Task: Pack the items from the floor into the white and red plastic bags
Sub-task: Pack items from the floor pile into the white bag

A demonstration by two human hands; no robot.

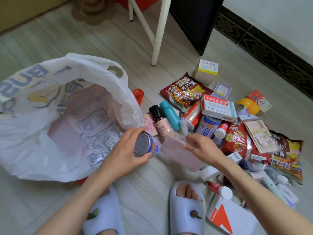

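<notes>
A large white plastic bag [55, 92] with blue and yellow print lies open on the floor at the left, with something pink inside it. A red bag [138, 94] peeks out from beneath its right edge. My left hand [127, 150] grips a small can [144, 144] with a silver lid, just at the white bag's mouth. My right hand [201, 148] pinches the top edge of a flat pink packet [177, 152] lying between my feet and the pile. A pile of items covers the floor at the right: noodle packets [184, 92], a medicine box [218, 107], a teal bottle [170, 115], a pink bottle with a black cap [160, 121].
White table legs [159, 31] and a dark cabinet [194, 21] stand behind the pile. A yellow and white box [206, 71] sits at the back, a white and red box [225, 217] by my right foot. My feet wear pale slippers [186, 206] at the bottom. A dark skirting runs along the right wall.
</notes>
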